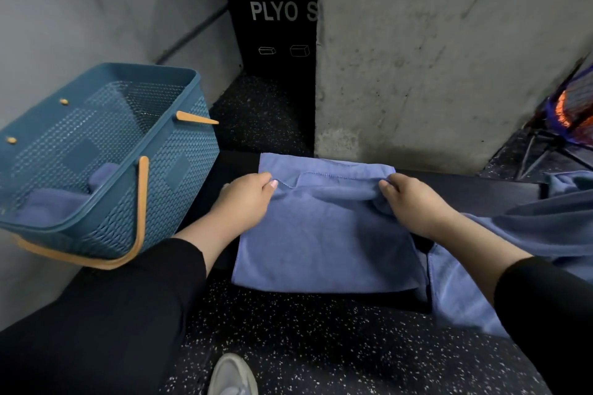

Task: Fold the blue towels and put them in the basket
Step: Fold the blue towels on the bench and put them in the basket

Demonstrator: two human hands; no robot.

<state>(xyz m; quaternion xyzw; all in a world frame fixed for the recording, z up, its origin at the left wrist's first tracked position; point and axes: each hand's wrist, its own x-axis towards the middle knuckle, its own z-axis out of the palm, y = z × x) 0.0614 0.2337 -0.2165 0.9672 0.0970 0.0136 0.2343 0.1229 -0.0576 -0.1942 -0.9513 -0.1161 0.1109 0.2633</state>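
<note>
A blue towel (324, 234) lies partly folded on a low black bench (475, 192) in the middle of the scene, its near edge hanging a little over the bench's near side. The left hand (247, 199) pinches the towel's upper fold at the left, thumb and fingers curled onto the cloth, and the right hand (414, 202) grips the same fold at the right, fingers bunched into the fabric. Between the two hands the fold runs as a raised ridge, and beyond it a far strip of the towel with a stitched hem lies flat toward the wall. Both forearms come in from the near side in black sleeves (545, 308). To the right, more blue towels (545, 228) lie loose and crumpled on the bench, one draping down over its near edge beside the right arm. At the left stands a teal plastic basket (179, 151) with woven-pattern walls and an orange handle (141, 202) swung down; inside it, at the bottom, lies a folded blue towel (54, 202). The basket sits just left of the bench, close to the left forearm but apart from the towel being held. Behind the bench rises a rough concrete wall (433, 58), and to its left a black box (272, 26) printed with white letters. The floor (305, 346) is dark speckled rubber, with a grey shoe (232, 375) at the near edge.
</note>
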